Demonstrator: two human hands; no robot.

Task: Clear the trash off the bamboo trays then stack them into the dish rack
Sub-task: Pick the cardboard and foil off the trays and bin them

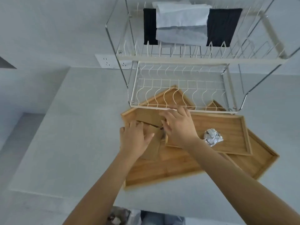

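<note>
Both hands, left hand [135,140] & right hand [177,125], fingers spread flat on thin brown cardboard scrap [153,144] atop big rectangular bamboo tray [162,169]; prob. light, floppy — pinch an edge.

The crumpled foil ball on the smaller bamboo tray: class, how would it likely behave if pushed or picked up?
The crumpled foil ball probably weighs very little, being loosely scrunched. Its irregular, creased shape suggests it would tumble briefly, not roll far. The smaller bamboo tray has a raised rim that would likely stop it.

The left half of the counter [65,127] lies bare, open for passing. At its back edge the dish rack [178,88] stands over overlapping trays [178,168], blocking the right side.
</note>
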